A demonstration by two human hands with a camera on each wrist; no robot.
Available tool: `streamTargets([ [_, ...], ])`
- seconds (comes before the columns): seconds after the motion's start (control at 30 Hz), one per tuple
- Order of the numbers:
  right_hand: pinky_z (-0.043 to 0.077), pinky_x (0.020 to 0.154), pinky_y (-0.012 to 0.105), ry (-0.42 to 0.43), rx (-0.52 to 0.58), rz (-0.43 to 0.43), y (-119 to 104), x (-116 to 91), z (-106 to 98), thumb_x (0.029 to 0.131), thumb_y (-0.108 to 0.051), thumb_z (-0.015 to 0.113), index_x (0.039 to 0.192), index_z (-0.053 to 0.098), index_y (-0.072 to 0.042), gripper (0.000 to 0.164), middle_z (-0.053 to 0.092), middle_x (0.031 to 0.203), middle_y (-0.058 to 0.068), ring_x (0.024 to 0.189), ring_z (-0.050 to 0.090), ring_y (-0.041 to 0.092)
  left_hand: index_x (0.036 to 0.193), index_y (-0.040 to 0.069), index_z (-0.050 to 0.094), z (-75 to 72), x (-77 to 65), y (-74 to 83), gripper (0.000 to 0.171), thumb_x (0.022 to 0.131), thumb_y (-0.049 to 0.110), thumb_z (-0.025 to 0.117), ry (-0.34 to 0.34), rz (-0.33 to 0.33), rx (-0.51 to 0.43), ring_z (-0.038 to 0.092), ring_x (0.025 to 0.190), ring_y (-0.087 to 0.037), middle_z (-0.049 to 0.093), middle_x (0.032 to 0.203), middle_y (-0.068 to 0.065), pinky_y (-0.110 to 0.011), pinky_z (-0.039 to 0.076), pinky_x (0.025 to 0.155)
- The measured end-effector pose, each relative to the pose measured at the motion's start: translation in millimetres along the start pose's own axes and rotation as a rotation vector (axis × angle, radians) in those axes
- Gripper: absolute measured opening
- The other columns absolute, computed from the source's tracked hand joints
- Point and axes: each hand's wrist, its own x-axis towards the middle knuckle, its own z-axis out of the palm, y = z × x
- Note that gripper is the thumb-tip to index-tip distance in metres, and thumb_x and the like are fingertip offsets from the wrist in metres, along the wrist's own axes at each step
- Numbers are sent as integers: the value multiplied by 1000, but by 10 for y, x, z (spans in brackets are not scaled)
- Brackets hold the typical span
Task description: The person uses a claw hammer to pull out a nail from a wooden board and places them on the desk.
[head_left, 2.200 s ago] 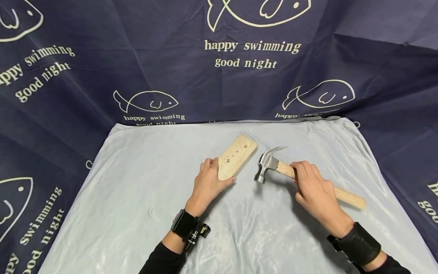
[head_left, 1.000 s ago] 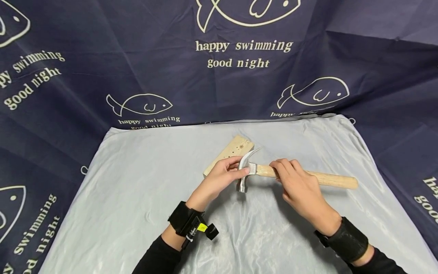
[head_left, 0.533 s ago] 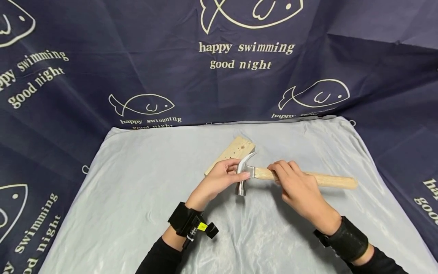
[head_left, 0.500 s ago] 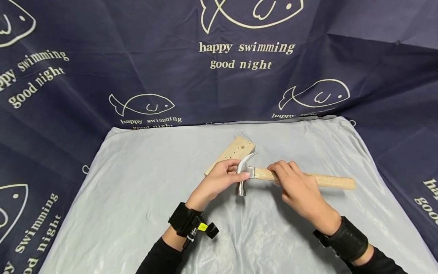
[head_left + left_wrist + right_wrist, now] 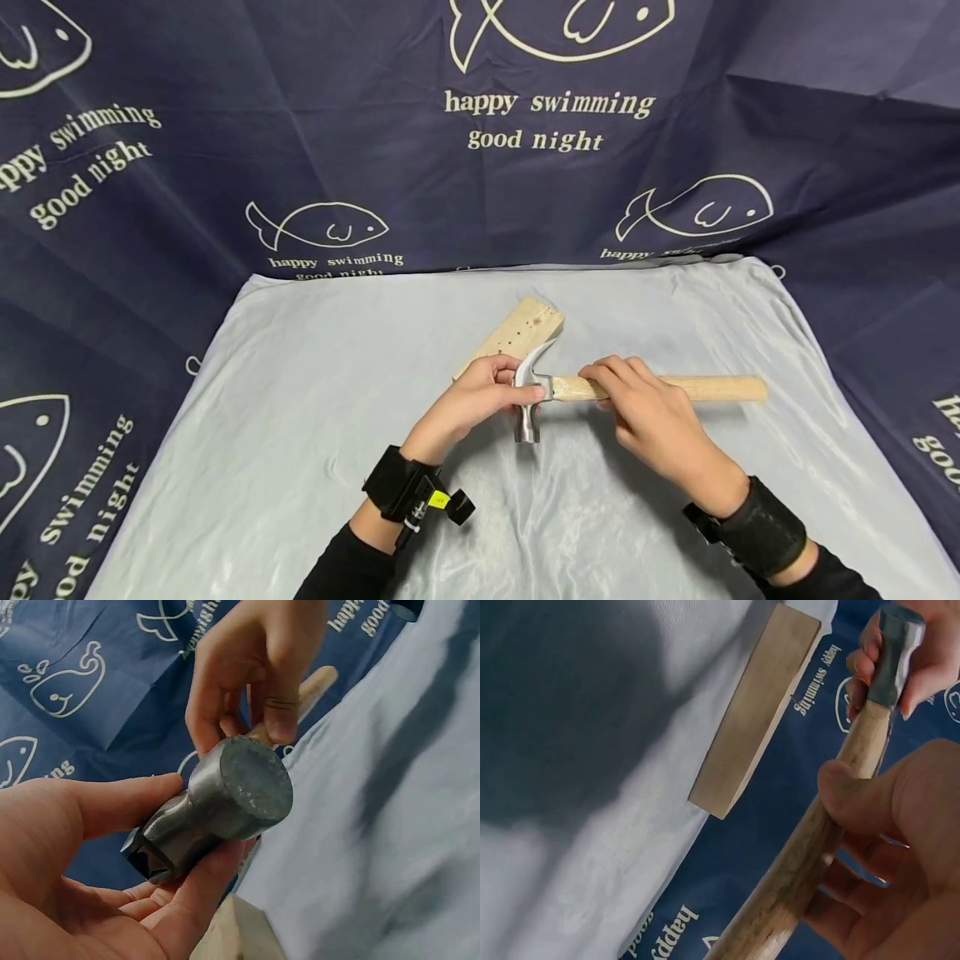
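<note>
Hammer (image 5: 567,388): raised above the desk (image 5: 315,433), near the block (image 5: 517,329).
Left hand (image 5: 472,404): pinching the head (image 5: 527,427).
Right hand (image 5: 662,419): wrapped round the handle (image 5: 716,388).
Claw (image 5: 527,367): liable to catch the block if swung low.
Drop: possible through loosened grip on smooth steel.

Grey steel claw hammer with pale wooden handle (image 5: 572,388): head left, handle right
Light-grey satin cloth (image 5: 322,375): under the hammer
Pale oblong wooden block (image 5: 519,327): on the cloth, behind the hammer's head
Left hand (image 5: 478,396): at hammer's head
Right hand (image 5: 654,408): on hammer's handle
Dark-blue printed fabric (image 5: 420,158): behind hammer
</note>
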Motion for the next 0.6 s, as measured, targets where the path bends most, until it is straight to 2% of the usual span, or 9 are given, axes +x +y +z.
streamTargets([
  [0.27,45,52,23,21,26,-20,6,-2,15,83,-19,68,119,59,-28,39,54,111,-20,95,52,3,107,2,57,15,-30,-35,32,81,11,72,-2,16,-72,67,72,-22,69,87,-12,-30,54,63],
  [0.43,48,56,27,53,35,-32,11,-17,22,84,-18,66,121,60,-27,38,56,113,-18,99,53,5,109,0,55,24,-35,-39,33,82,9,70,3,-1,-123,69,76,-28,68,93,-14,-30,54,64],
  [0.6,52,67,31,80,42,-42,9,-13,10,86,-19,65,124,59,-28,39,56,117,-17,106,53,6,117,3,56,43,-69,-71,38,82,10,70,67,36,-147,69,83,-30,65,105,-20,-29,54,64],
])
